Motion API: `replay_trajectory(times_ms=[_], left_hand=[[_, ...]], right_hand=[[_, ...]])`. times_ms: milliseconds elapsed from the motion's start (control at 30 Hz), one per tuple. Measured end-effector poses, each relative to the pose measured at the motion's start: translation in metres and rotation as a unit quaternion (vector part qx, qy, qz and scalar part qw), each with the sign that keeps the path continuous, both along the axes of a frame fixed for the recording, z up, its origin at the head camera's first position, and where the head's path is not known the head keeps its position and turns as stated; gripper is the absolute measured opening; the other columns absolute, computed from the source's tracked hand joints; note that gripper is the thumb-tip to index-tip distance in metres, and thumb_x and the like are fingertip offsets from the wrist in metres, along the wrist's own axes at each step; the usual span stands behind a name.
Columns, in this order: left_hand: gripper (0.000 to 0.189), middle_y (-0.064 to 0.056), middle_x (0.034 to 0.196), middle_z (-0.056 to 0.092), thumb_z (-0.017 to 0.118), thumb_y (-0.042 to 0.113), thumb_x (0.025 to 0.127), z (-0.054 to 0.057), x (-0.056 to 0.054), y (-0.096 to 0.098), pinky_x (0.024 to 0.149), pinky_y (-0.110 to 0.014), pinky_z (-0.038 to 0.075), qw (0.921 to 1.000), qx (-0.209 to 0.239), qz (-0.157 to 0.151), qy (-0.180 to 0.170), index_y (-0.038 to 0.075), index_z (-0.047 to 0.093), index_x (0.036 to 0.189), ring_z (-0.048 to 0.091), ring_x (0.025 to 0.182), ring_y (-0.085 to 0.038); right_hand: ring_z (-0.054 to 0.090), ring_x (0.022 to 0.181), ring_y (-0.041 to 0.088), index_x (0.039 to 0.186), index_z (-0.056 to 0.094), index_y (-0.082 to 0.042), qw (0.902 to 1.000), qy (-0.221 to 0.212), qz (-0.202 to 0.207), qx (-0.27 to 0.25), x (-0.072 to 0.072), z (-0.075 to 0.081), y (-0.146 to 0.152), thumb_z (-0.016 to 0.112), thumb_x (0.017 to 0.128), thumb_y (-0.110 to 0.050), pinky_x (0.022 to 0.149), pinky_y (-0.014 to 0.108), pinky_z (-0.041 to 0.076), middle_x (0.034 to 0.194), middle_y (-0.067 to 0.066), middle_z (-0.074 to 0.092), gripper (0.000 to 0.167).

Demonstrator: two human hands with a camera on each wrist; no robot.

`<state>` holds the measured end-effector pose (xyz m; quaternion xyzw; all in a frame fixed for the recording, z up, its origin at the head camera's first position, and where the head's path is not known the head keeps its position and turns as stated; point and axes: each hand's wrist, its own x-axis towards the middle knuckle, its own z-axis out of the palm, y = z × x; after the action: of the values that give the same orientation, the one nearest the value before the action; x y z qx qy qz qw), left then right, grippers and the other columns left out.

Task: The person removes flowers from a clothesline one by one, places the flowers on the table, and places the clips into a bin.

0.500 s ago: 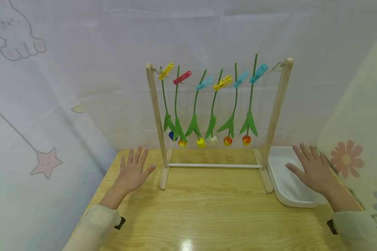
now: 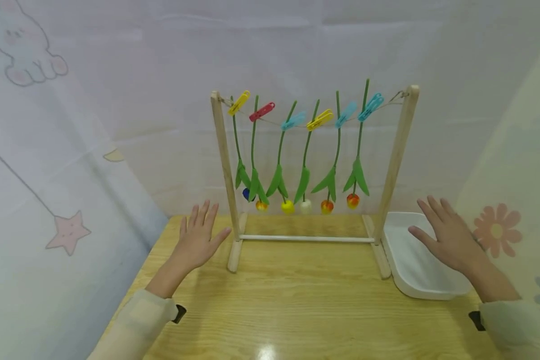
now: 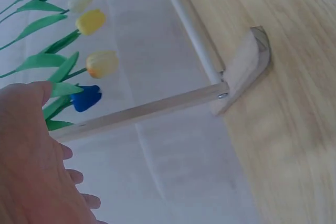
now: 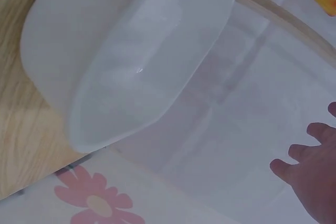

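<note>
Several artificial tulips hang heads down from a string on a wooden rack [image 2: 393, 162], each held by a clothespin. From the left come a yellow clothespin [image 2: 239, 103] with a blue tulip [image 3: 86, 98], then a red clothespin [image 2: 262, 112], and further right light blue and yellow ones. My left hand [image 2: 198, 243] is beside the rack's left post, fingers spread, holding nothing. Over the white tray [image 2: 402, 280] my right hand [image 2: 452, 240] hovers with straight, spread fingers, also holding nothing. The right wrist view shows the tray's inside bare.
The rack stands on a wooden table [image 2: 297, 305], its feet joined by a white rod [image 2: 306, 238]. The tray lies against the right foot. Pale cloth walls with printed figures, including a pink star [image 2: 69, 232] and a flower [image 2: 497, 230], surround the table.
My left hand has moved slightly up and right, nearer the left post. My right hand has risen slightly. The tulips and clothespins hang as before.
</note>
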<state>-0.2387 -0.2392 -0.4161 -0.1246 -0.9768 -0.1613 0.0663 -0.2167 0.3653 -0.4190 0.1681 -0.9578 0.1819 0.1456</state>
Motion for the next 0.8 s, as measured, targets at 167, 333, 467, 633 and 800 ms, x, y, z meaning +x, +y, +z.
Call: replay_trajectory(times_ms=[167,333,467,633,800], left_hand=[[0.084,-0.013,0.170,0.001,0.039,0.063,0.103,0.010,0.001,0.007,0.120,-0.069,-0.001,0.9993,0.006,-0.017,0.034,0.016,0.007,0.165,-0.004,0.155,-0.040],[0.081,-0.017,0.168,0.012,0.046,0.058,0.103,0.018,0.005,0.014,0.121,-0.066,0.007,0.9965,0.020,-0.033,0.074,0.011,0.018,0.163,0.008,0.154,-0.041],[0.078,-0.019,0.165,0.021,0.052,0.052,0.103,0.025,0.008,0.020,0.120,-0.064,0.015,0.9932,0.038,-0.043,0.101,0.005,0.027,0.159,0.018,0.151,-0.041],[0.072,-0.020,0.161,0.029,0.059,0.044,0.101,0.035,0.011,0.031,0.117,-0.064,0.023,0.9880,0.064,-0.053,0.130,0.001,0.036,0.155,0.025,0.147,-0.043],[0.063,-0.021,0.151,0.041,0.067,0.033,0.098,0.044,0.009,0.043,0.112,-0.060,0.033,0.9762,0.096,-0.071,0.181,0.000,0.046,0.148,0.035,0.139,-0.042]], right_hand=[[0.003,0.153,0.047,0.162,0.019,-0.007,0.9986,0.007,0.009,-0.052,-0.002,0.013,-0.008,0.058,0.103,-0.033,0.117,0.073,0.005,0.166,0.026,0.013,0.075],[0.019,0.146,0.056,0.159,0.028,-0.002,0.9948,0.037,0.026,-0.091,-0.007,0.025,-0.018,0.059,0.102,-0.027,0.115,0.075,0.013,0.159,0.032,0.025,0.069],[0.034,0.136,0.056,0.156,0.034,0.000,0.9916,0.063,0.033,-0.108,-0.008,0.037,-0.025,0.062,0.101,-0.022,0.113,0.066,0.030,0.152,0.034,0.035,0.065],[0.051,0.118,0.046,0.153,0.039,-0.001,0.9866,0.091,0.041,-0.129,-0.010,0.052,-0.031,0.067,0.098,-0.015,0.095,0.006,0.037,0.144,0.031,0.045,0.063],[0.052,0.114,0.000,0.152,0.044,-0.006,0.9780,0.103,0.044,-0.176,-0.010,0.073,-0.038,0.067,0.097,-0.009,0.088,-0.005,0.032,0.141,0.021,0.051,0.060]])
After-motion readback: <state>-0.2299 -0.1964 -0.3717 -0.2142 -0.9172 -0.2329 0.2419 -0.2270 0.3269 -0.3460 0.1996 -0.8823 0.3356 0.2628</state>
